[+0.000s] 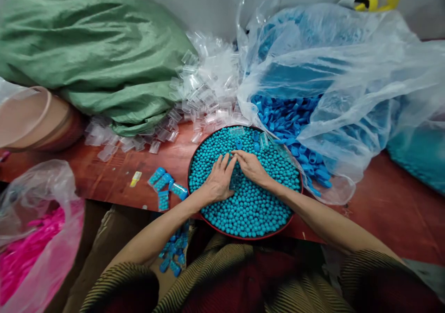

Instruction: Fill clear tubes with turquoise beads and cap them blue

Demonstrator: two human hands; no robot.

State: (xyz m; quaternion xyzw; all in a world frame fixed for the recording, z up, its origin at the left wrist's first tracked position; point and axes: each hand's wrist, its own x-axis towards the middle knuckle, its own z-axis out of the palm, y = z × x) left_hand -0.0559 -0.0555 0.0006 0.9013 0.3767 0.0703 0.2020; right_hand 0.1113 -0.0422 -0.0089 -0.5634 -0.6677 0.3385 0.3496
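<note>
A round red-rimmed tray (243, 237) full of small blue beads (250, 213) sits in front of me. Over its middle, my left hand (219, 179) curls its thumb and fingers around a small transparent plastic container (235, 179), partly hidden by the hand. My right hand (253, 167) is closed beside it, fingertips pressed together and touching the left fingertips above the container. Whatever the right fingers pinch is hidden. On the beads beyond my hands lie loose transparent containers (264, 140) and a few blue caps (256, 146).
Several bead-filled capped containers (163, 182) lie left of the tray. Behind are piled transparent containers (208, 88), a green sack (104, 48), and a plastic bag (347, 72) spilling blue caps (288, 118). A bucket (41, 118) and a bag of pink pieces (34, 248) stand left.
</note>
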